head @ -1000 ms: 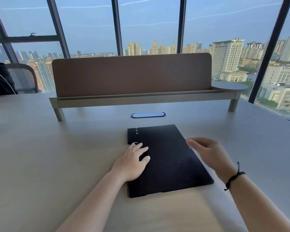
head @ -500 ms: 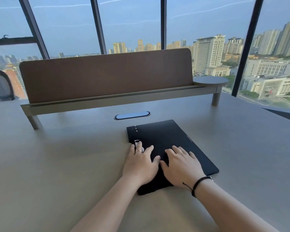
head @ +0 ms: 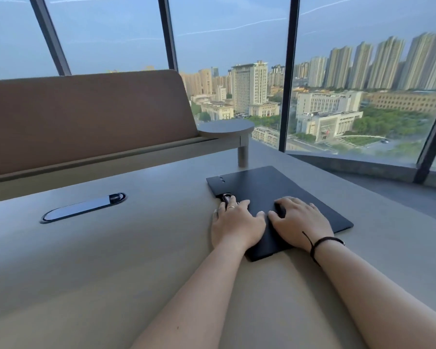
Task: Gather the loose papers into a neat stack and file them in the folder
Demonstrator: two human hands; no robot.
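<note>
- I see a flat black rectangular folder (head: 282,195) lying closed on the pale grey-beige surface (head: 111,260), right of centre in my view.
- Its long axis runs diagonally: the near short edge sits by my wrists at lower left, the far short edge points up and away toward the window corner.
- The far-left corner carries a few small pale dots, and a small black clasp or tab (head: 225,196) sticks out from the folder's left long edge.
- My left hand (head: 237,222) lies palm down, fingers loosely spread, across the folder's left edge, partly on the cover and partly on the surface; the fingertips reach the tab. It grips nothing. A thin ring shows on one finger.
- My right hand (head: 300,222) rests flat and open on the cover just beside the left, thumbs nearly touching, pressing on the near half of the folder without holding anything. A black cord bracelet (head: 322,241) circles that wrist.
- I cannot see any papers; whether they sit inside the folder I cannot tell.
- Well to the left, a dark oval cable port (head: 83,207) is set into the surface.
- Behind it stands a brown padded divider panel (head: 86,117) on a grey raised shelf (head: 224,129) with a round end and a short leg.
</note>
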